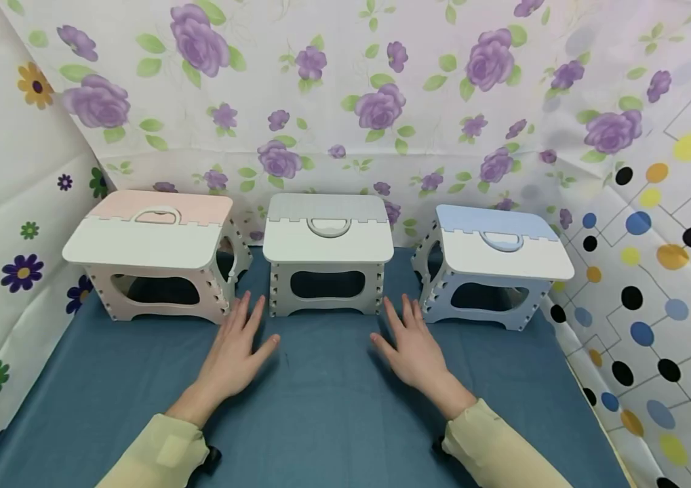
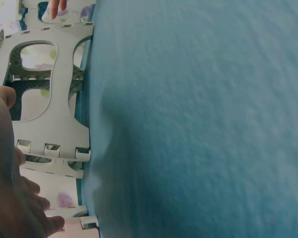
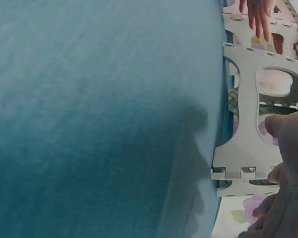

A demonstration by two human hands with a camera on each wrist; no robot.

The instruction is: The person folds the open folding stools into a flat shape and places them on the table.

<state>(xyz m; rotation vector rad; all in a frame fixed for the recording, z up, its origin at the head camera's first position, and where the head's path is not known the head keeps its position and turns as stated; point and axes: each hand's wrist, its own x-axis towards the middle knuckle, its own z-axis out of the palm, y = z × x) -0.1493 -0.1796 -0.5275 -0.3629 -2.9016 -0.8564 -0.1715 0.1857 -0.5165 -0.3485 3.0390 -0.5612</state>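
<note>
Three small folding step stools stand unfolded in a row: a pink-and-white one (image 1: 156,245) on the left, a grey-and-white one (image 1: 328,242) in the middle, a blue-and-white one (image 1: 504,254) on the right. Each has a carry handle in its top. My left hand (image 1: 232,359) reaches forward with fingers straight, between the pink and grey stools. My right hand (image 1: 415,352) does likewise between the grey and blue stools. Neither holds anything; whether fingertips touch a stool, I cannot tell. Both wrist views show the grey stool (image 2: 64,124) side-on, close to each hand.
A blue cloth (image 1: 327,407) covers the table under the stools. Behind them hangs a white curtain with purple flowers (image 1: 382,108). Patterned sheets close off the left side (image 1: 9,224) and the right side (image 1: 687,305), near the outer stools.
</note>
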